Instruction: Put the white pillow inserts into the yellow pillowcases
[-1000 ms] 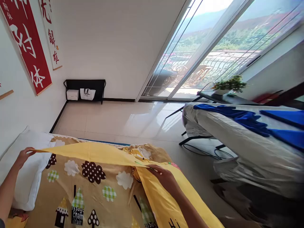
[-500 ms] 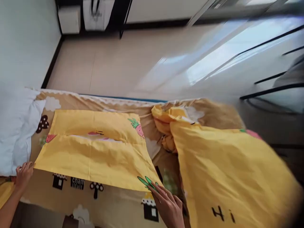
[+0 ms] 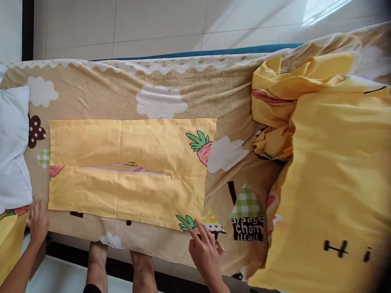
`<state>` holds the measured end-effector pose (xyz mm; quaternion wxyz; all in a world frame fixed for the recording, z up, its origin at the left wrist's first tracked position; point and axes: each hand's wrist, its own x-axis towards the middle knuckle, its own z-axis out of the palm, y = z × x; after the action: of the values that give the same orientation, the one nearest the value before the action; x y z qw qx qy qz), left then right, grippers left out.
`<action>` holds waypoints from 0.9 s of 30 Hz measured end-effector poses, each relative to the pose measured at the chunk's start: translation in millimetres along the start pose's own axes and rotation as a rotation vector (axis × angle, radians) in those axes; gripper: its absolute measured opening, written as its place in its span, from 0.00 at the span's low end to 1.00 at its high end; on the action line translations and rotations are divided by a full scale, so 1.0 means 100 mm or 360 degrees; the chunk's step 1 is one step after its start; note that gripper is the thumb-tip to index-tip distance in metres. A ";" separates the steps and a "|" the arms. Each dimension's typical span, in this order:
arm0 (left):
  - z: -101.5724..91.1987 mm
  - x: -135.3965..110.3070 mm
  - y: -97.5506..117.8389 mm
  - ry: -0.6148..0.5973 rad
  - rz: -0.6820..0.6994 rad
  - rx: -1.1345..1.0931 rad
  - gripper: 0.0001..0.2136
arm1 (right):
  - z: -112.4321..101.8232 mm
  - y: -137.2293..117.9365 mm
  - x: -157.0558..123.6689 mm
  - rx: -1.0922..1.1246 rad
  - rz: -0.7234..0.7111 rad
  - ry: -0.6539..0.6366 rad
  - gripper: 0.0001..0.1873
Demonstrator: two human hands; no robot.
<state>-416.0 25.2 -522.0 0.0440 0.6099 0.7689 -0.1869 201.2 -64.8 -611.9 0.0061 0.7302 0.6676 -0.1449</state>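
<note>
A yellow pillowcase (image 3: 146,199) with printed pink carrots lies flat on the bed, a lengthwise slit gaping slightly across its middle. My left hand (image 3: 38,224) rests on the sheet just beside its near left corner, fingers stretched out and holding nothing. At the near right corner, over the green leaf print, my right hand (image 3: 206,250) has its fingers apart, the fingertips touching or just above the cloth. Beyond my left hand is a white pillow (image 3: 14,150), only partly in view.
A patterned tan bedsheet (image 3: 94,89) covers the bed. On the right lies a large yellow cloth (image 3: 336,175) printed "Hi", bunched at its far end. Another yellow cloth (image 3: 10,240) shows at lower left. Tiled floor (image 3: 159,24) runs beyond the bed; my legs (image 3: 142,270) stand at the near edge.
My view has tilted down over the bed. The pillowcase now lies flatter and straighter. My left hand has come off its corner, and my right hand's fingers have spread.
</note>
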 end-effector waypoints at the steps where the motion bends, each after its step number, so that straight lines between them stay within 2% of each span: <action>1: 0.01 0.01 0.17 0.0063 0.0088 -0.0058 0.29 | 0.00 -0.20 0.09 0.0044 -0.0032 0.0082 0.23; 3: 0.05 0.09 0.68 0.0180 0.0414 -0.0234 0.32 | 0.00 -0.74 0.36 0.0208 -0.0150 0.0216 0.27; 5: 0.08 0.23 1.39 0.0252 0.0768 -0.0442 0.32 | 0.04 -1.41 0.72 0.0421 -0.0249 0.0283 0.33; 7: 0.14 0.41 2.12 0.0354 0.0914 -0.0618 0.31 | 0.14 -2.03 1.12 0.0604 -0.0280 0.0281 0.35; 9: 0.24 0.60 2.65 0.0290 0.1040 -0.0687 0.30 | 0.31 -2.40 1.46 0.0721 -0.0280 0.0200 0.34; 10: 0.31 0.68 2.77 0.0226 0.1076 -0.0685 0.28 | 0.42 -2.43 1.56 0.0736 -0.0299 0.0160 0.33; 11: 0.38 0.74 2.77 0.0165 0.1077 -0.0664 0.27 | 0.53 -2.34 1.62 0.0712 -0.0303 0.0133 0.31; 12: 0.45 0.78 2.66 0.0127 0.1017 -0.0627 0.26 | 0.64 -2.13 1.62 0.0653 -0.0287 0.0125 0.29; 13: 0.51 0.80 2.43 0.0118 0.0895 -0.0578 0.25 | 0.74 -1.82 1.56 0.0558 -0.0228 0.0141 0.28; 15: 0.58 0.79 1.78 0.0223 0.0415 -0.0455 0.26 | 0.83 -0.98 1.32 0.0316 0.0029 0.0198 0.26; 17: 0.57 0.72 1.06 0.0345 -0.0065 -0.0365 0.29 | 0.79 -0.12 1.02 0.0126 0.0298 0.0242 0.29; 18: 0.54 0.68 0.75 0.0315 -0.0170 -0.0338 0.30 | 0.74 0.21 0.87 0.0064 0.0411 0.0203 0.31; 19: 0.50 0.64 0.52 0.0289 -0.0237 -0.0319 0.30 | 0.67 0.45 0.75 0.0027 0.0483 0.0153 0.31; 20: 0.46 0.60 0.38 0.0268 -0.0256 -0.0307 0.31 | 0.61 0.56 0.65 0.0004 0.0541 0.0123 0.32; 21: 0.42 0.56 0.34 0.0270 -0.0242 -0.0308 0.31 | 0.56 0.52 0.59 -0.0002 0.0572 0.0114 0.32; 22: 0.38 0.52 0.41 0.0300 -0.0202 -0.0324 0.31 | 0.54 0.36 0.57 0.0012 0.0571 0.0139 0.33; 23: 0.36 0.48 0.58 0.0354 -0.0128 -0.0358 0.32 | 0.53 0.07 0.59 0.0052 0.0533 0.0196 0.33; 25: 0.37 0.40 1.15 0.0440 0.0147 -0.0479 0.32 | 0.59 -0.78 0.70 0.0213 0.0327 0.0312 0.33; 27: 0.46 0.31 1.84 0.0440 0.0527 -0.0608 0.32 | 0.69 -1.70 0.86 0.0486 -0.0040 0.0304 0.33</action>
<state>-255.4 72.5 -616.5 0.0827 0.7274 0.6789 0.0560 26.4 23.3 -665.7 -0.1702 0.7246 0.6445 -0.1746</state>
